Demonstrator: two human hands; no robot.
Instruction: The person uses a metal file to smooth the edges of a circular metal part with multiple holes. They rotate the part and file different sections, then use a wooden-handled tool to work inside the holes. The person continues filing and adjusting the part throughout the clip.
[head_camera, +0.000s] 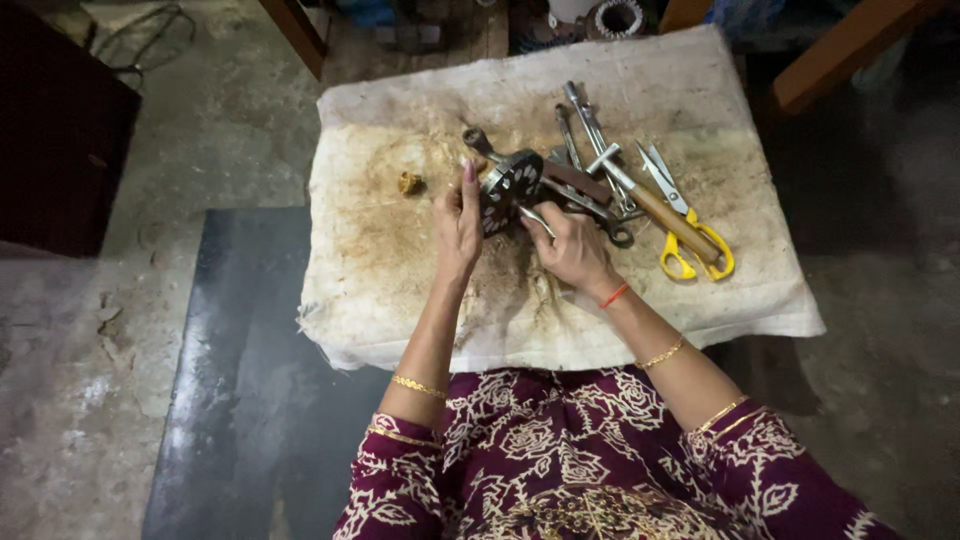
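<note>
Rough grey concrete floor (120, 350), stained and cracked, w/ pale patches at left. A dark, shiny rectangular sheet (250, 400) lies flat on it, lower left, reflecting light. Centre: a low raised surface covered w/ an off-white, rust-stained cloth (400, 290), frayed at its near edge. Top left, a dark boxy piece of furniture (55, 130) beside a thin wire loop (140, 35) on the floor. Brown wooden legs or beams (850, 45) slant in at top right; another (295, 30) at top centre-left. Light is strongest on the cloth; the right side and corners fall into shadow. No walls or windows in view.
</note>
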